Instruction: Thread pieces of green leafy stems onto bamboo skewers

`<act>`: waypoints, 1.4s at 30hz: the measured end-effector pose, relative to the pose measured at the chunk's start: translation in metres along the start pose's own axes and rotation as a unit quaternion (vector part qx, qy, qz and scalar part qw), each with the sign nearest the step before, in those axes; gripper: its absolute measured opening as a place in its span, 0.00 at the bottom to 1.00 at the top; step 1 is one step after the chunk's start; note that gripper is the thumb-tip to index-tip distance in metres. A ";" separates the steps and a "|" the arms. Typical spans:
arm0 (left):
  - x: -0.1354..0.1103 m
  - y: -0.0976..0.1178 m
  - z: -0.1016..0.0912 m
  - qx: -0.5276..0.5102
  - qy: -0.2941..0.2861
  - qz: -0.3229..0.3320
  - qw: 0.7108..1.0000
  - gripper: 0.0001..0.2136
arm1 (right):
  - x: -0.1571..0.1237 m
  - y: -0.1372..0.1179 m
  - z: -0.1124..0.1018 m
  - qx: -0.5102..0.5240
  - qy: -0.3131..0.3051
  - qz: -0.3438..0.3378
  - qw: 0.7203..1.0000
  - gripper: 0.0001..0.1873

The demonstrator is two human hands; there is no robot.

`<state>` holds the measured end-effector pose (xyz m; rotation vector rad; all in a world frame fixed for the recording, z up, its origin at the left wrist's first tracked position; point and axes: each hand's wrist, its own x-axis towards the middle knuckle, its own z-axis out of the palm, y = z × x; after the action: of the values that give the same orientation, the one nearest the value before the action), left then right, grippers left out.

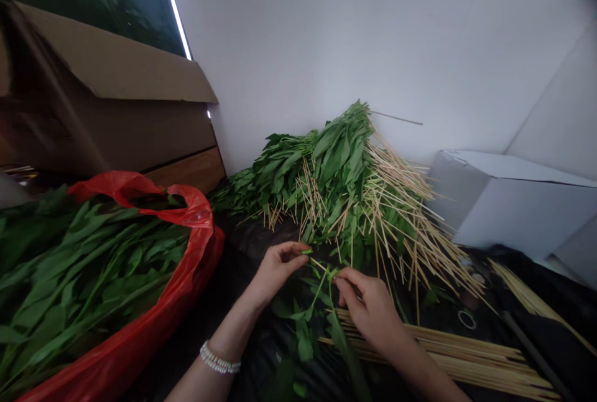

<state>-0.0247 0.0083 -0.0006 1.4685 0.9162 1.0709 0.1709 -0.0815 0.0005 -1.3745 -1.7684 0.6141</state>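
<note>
My left hand [277, 271], with a beaded bracelet [219, 359] on its wrist, pinches a small bit of green leaf [306, 252] between thumb and fingertips. A thin wooden skewer [319, 264] spans the short gap between my hands. Beside it, my right hand [368, 302] is closed in a pinch on a leafy green stem [330, 277], whose long leaves [344, 343] hang below. Just behind lies a big heap of leafy greens [342, 147] threaded on skewers [396, 178]. Under my right forearm lie bare skewers [466, 358].
At left, a red plastic bag [205, 221] full of loose greens [93, 265] stands before an open cardboard box [140, 122]. A white box [527, 203] sits at right, near more skewers [527, 290] and a roll of tape [467, 320]. Black sheeting [247, 327] covers the surface.
</note>
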 end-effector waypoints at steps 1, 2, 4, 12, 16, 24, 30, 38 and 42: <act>0.001 -0.001 0.000 0.034 0.010 0.019 0.999 0.14 | 0.000 0.001 0.000 -0.001 0.004 0.000 1.000 0.15; 0.002 -0.001 -0.001 0.071 0.019 0.043 0.996 0.13 | 0.000 0.001 0.000 -0.004 0.008 0.000 1.000 0.15; 0.002 -0.002 -0.001 0.137 0.032 0.090 0.986 0.10 | 0.000 0.002 0.001 -0.013 0.016 -0.002 1.000 0.15; -0.001 0.003 0.002 0.073 -0.013 0.024 0.997 0.13 | -0.001 0.001 0.002 -0.058 0.046 -0.035 0.997 0.13; -0.003 0.005 0.003 0.050 -0.014 0.006 0.999 0.13 | -0.002 0.000 0.004 -0.107 0.054 -0.039 0.992 0.15; -0.004 0.005 0.006 0.035 -0.006 -0.012 0.999 0.15 | -0.002 0.000 0.004 -0.117 0.046 -0.052 0.991 0.17; -0.006 0.006 0.008 0.036 -0.014 -0.010 0.999 0.13 | -0.002 0.000 0.005 -0.116 0.039 -0.051 0.991 0.17; -0.006 0.006 0.008 0.012 -0.003 -0.019 1.000 0.14 | -0.002 0.000 0.005 -0.122 0.044 -0.051 0.990 0.17; -0.006 0.009 0.009 0.004 0.009 -0.035 0.999 0.16 | -0.003 0.000 0.007 -0.119 0.041 -0.041 0.991 0.17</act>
<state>-0.0177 -0.0016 0.0069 1.4245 0.9781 1.0327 0.1659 -0.0837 -0.0043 -1.4542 -1.8679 0.3046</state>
